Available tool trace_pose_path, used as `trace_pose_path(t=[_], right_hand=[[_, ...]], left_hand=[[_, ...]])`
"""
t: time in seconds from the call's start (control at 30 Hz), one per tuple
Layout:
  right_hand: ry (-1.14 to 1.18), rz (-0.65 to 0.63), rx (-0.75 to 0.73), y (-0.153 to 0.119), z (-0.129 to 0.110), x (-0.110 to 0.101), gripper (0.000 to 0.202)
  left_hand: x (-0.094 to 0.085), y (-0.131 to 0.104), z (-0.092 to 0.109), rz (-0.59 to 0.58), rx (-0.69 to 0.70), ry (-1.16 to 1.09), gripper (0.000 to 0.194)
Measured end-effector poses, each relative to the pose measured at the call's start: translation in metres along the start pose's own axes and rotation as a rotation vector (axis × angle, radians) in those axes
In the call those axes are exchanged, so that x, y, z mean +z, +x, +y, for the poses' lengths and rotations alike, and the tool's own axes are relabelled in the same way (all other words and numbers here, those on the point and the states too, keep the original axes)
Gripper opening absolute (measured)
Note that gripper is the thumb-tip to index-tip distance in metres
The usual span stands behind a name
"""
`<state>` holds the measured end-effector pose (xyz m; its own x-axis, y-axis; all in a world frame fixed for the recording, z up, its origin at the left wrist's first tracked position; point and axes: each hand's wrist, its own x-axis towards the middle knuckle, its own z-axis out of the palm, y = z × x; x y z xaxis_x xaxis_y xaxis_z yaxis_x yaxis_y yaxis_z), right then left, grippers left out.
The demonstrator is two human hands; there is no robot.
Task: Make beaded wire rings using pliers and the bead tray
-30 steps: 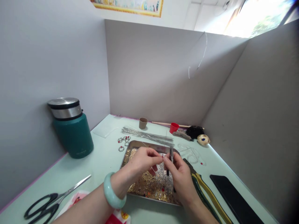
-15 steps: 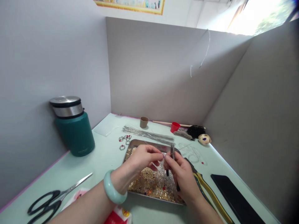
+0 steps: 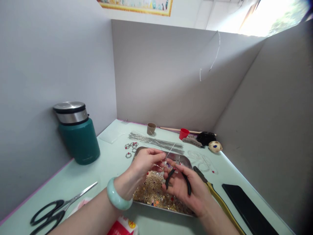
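My left hand (image 3: 149, 163), with a pale green bangle (image 3: 119, 195) at the wrist, pinches a thin wire (image 3: 171, 150) above the metal tray (image 3: 168, 211). Beside it, my right hand (image 3: 184, 186) is turned palm up, and small pliers with black handles (image 3: 187, 184) lie across its fingers. Its thumb and forefinger meet near the wire, close to a few small beads. Gold, clear and coloured beads (image 3: 155, 186) fill the tray below. The pliers' jaws are hard to make out.
Thin wires (image 3: 156, 142), beaded rings (image 3: 128, 155), a brown cup (image 3: 151, 129) and red cup (image 3: 184, 133) lie beyond. Scissors (image 3: 70, 200) and a green bottle (image 3: 80, 140) are left; yellow-handled pliers (image 3: 221, 202) and a black flat object (image 3: 246, 207) right.
My right hand has turned palm up, and the small pliers have swung from upright to lying across it with their handles spread. The wire now stands out above my fingertips.
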<state>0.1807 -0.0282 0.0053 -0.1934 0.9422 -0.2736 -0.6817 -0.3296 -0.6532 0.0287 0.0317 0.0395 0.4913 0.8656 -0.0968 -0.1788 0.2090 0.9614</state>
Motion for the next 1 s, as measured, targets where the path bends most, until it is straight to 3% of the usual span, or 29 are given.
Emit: trace_pose_path(t=[0.1,0.27,0.47,1.0], right_hand=[[-0.381,0.044,-0.146,-0.002,0.008,0.002,0.016],[-0.895,0.104,-0.277,0.001,0.017,-0.003,0.026],[-1.058,0.153,-0.375,0.003,0.020,-0.009,0.028],[-1.345,0.228,-0.448,-0.001,0.018,0.001,0.030]], left_hand=[[0.000,-0.001,0.001,0.010,0.015,-0.013,0.015],[-0.003,0.002,-0.002,-0.001,0.043,-0.057,0.017],[-0.003,0.005,-0.006,0.029,0.040,-0.103,0.020],[-0.001,0.002,-0.005,0.045,0.010,-0.064,0.017]])
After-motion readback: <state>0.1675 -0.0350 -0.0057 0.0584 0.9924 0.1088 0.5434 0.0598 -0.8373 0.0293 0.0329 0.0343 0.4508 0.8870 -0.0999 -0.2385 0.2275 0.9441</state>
